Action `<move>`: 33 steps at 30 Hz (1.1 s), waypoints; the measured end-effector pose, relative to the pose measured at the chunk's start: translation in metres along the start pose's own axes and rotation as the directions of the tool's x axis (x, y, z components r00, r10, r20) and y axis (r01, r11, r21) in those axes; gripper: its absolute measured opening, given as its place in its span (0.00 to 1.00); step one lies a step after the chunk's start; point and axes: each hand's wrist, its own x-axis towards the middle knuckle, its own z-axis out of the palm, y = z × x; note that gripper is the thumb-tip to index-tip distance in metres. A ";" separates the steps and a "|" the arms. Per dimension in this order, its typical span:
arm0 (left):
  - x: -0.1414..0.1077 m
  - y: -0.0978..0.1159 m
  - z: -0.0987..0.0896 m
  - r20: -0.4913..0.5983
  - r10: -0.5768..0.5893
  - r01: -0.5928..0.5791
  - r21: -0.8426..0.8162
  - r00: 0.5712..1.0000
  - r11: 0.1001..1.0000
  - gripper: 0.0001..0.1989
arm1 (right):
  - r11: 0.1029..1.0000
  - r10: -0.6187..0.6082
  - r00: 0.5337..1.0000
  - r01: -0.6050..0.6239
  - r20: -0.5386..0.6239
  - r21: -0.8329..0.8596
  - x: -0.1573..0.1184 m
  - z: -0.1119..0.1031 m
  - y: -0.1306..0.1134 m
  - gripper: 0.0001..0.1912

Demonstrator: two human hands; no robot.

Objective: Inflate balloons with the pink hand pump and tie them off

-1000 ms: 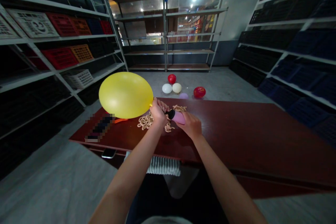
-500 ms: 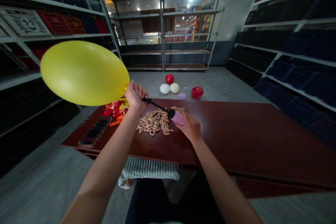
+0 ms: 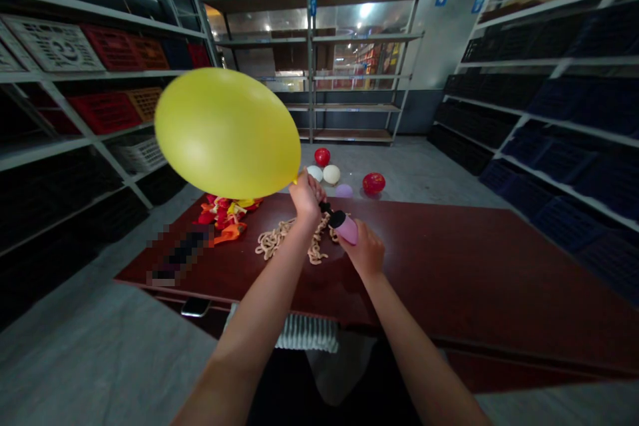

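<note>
A large inflated yellow balloon (image 3: 227,133) hangs in the air to the left of my left hand (image 3: 306,198). That hand is closed around the balloon's neck and the black end of a balloon pump. The pump's pink barrel with its black cap (image 3: 345,226) is in the closed fingers of my right hand (image 3: 365,249). Only a short piece of black rod shows between the two hands. Beneath them, a heap of beige curly balloons or strips (image 3: 272,239) lies on the table, partly covered by my left forearm. Uninflated red, yellow and orange balloons (image 3: 222,213) are piled to the left.
The dark red table (image 3: 474,266) reaches far to the right. A pixelated dark object (image 3: 184,253) lies at its left end. Several balloons, among them a red one (image 3: 373,184), rest on the floor behind it. Shelves with crates (image 3: 104,113) stand at both sides.
My left hand has moved right, toward my right hand, carrying the yellow balloon along. The pump's black rod, long before, has slid mostly into the barrel. The view has shifted slightly upward.
</note>
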 end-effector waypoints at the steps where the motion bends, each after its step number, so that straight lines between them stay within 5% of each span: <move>1: -0.003 -0.010 -0.001 -0.016 -0.024 0.024 -0.001 1.000 1.000 0.26 | 1.000 -0.003 1.000 0.002 -0.005 -0.012 0.000 0.000 0.000 0.23; 7: -0.009 -0.038 -0.016 -0.097 -0.084 0.078 -0.059 0.992 0.995 0.25 | 0.988 -0.034 0.994 0.049 0.101 -0.149 -0.002 -0.002 0.001 0.20; 15: 0.007 -0.015 -0.033 -0.178 -0.141 0.132 -0.061 0.974 0.989 0.24 | 0.980 -0.140 0.958 0.170 0.251 -0.102 0.013 -0.018 0.001 0.18; 26: 0.053 0.056 0.003 -0.040 -0.094 0.090 -0.092 0.995 0.992 0.27 | 0.953 -0.248 0.950 0.275 0.190 -0.130 0.054 -0.022 0.053 0.17; 33: 0.068 0.087 0.040 0.148 -0.005 0.011 -0.042 0.989 0.999 0.29 | 0.991 -0.119 0.973 0.130 0.198 -0.041 0.080 -0.019 0.038 0.19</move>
